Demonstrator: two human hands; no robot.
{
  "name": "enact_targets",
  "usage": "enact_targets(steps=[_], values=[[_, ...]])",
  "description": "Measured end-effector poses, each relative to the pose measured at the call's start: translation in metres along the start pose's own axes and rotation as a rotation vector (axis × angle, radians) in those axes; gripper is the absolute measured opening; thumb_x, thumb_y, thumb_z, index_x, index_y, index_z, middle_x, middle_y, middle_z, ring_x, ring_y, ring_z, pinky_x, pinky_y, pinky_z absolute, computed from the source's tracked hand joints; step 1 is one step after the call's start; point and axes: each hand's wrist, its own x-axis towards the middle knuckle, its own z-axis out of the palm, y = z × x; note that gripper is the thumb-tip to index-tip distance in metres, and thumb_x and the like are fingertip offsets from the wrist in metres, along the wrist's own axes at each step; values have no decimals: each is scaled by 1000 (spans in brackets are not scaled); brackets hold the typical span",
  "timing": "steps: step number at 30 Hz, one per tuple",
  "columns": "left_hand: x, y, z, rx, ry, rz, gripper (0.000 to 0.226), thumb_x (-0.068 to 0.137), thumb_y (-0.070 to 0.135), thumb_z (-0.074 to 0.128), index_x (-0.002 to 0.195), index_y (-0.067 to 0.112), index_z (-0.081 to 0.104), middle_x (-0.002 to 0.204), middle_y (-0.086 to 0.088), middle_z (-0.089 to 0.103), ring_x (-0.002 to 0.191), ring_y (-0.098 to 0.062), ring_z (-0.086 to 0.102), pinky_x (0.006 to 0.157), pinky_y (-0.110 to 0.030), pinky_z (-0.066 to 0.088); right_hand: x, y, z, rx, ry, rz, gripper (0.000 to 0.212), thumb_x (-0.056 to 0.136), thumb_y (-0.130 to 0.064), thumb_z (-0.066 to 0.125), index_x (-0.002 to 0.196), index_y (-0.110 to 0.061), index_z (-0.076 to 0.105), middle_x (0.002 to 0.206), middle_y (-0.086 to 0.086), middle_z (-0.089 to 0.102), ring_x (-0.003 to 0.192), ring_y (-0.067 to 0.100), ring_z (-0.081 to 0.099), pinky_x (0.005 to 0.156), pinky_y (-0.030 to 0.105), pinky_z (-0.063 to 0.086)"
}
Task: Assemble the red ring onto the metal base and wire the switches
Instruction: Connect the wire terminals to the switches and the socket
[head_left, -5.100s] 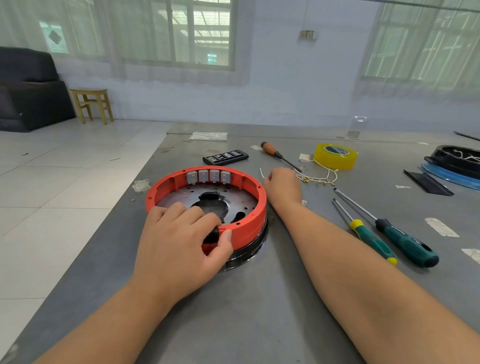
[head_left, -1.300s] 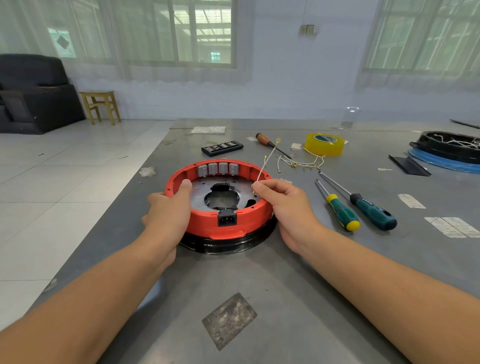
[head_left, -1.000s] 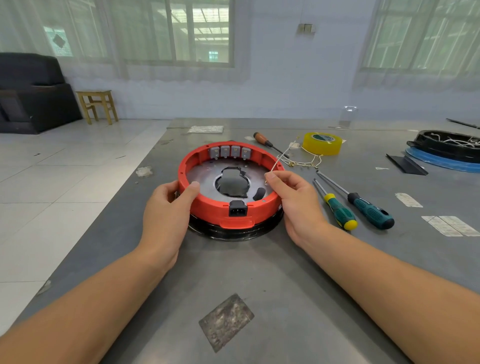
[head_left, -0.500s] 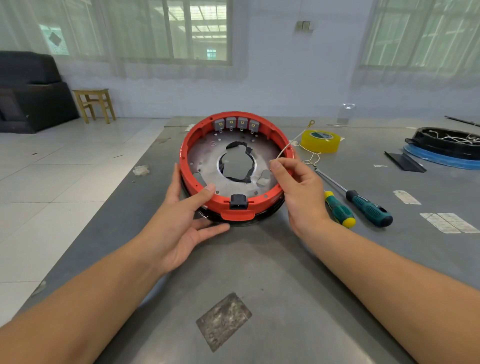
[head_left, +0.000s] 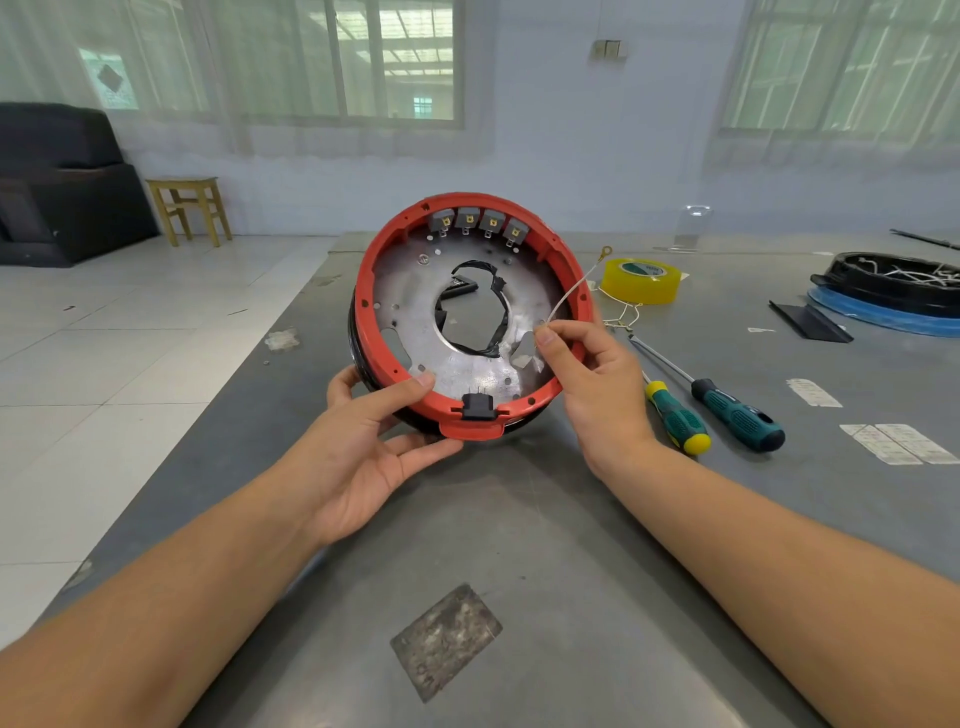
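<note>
The left hand (head_left: 363, 457) is gripping the near edge of the ring (head_left: 470, 415), thumb over the rim and fingers spread beneath, tipping the assembly up off the table (head_left: 519, 597), where it was lying flat a second ago. The right hand (head_left: 597, 379) is pinching a thin wire (head_left: 571, 293) at the ring's right side. The base (head_left: 410, 317) is now facing the person, so the four switches (head_left: 480, 223) at the far rim are probably being exposed for wiring.
</note>
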Motion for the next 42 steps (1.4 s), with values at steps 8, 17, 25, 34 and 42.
enact_targets(steps=[8,17,25,34,42], values=[[1,-6,-1,5,26,68,90,71,3,89,139,40,42,120,-17,77,103,-52,73,77,-63,62,-5,-16,0,-274,-26,-112,8,91,-32,77,86,-38,75,158,-14,35,147,11,34,118,30,30],[2,-11,-7,164,-37,236,82,79,5,86,137,43,42,122,-14,75,112,-43,73,84,-64,61,-15,-41,12,-240,-210,-181,4,91,-20,77,92,-22,80,79,-15,74,72,2,66,66,18,53],[3,-14,-7,210,-47,283,88,70,9,92,136,47,45,115,-10,75,104,-35,77,80,-59,63,-8,-49,17,-125,-315,50,1,90,-7,75,90,-9,76,84,16,77,72,15,71,67,25,58],[3,-15,-8,238,-77,280,92,64,14,95,134,49,47,124,-13,72,106,-37,76,80,-57,63,1,-51,10,-18,-396,299,4,88,-8,79,90,-7,76,74,3,71,74,15,67,72,20,57],[3,-17,-9,276,-110,288,93,64,14,95,134,51,47,123,-10,72,105,-38,76,79,-54,64,4,-54,5,-98,-498,337,4,88,-7,78,91,-4,76,80,4,75,75,15,74,80,25,61]])
